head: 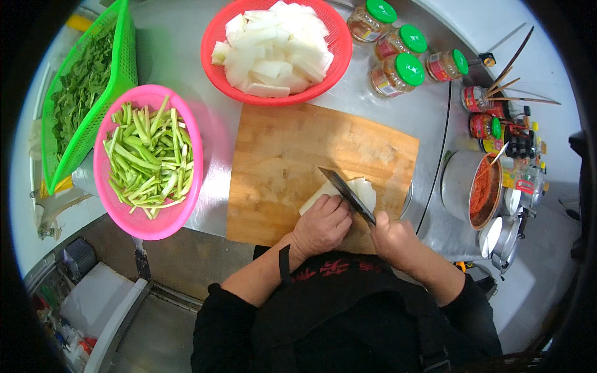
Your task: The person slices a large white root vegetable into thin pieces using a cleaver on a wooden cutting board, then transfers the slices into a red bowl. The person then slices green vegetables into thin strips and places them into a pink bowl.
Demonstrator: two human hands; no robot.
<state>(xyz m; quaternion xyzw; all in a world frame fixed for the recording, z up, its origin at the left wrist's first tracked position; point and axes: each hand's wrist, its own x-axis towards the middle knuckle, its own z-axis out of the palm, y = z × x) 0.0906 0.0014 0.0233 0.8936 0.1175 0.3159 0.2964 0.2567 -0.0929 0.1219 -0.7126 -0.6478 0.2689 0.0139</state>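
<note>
My left hand (326,224) presses on a piece of pale white radish (321,193) near the front edge of a wooden cutting board (275,158). In my right hand (394,235) is the handle of a kitchen knife (346,190), its dark blade standing on edge across the radish, close to my left fingertips. White slices (364,192) lie right of the blade. Behind the board, a red plastic colander (280,99) holds a heap of flat white pieces. Cut green stalks fill a pink plastic colander (196,186) to the left.
A green plastic basket (123,56) of leafy greens stands at the far left. Jars with green lids (410,69) are at the back right. Further right are a metal pot (459,186) with red paste, bottles and white bowls (490,237). The steel counter (217,130) lies under the board.
</note>
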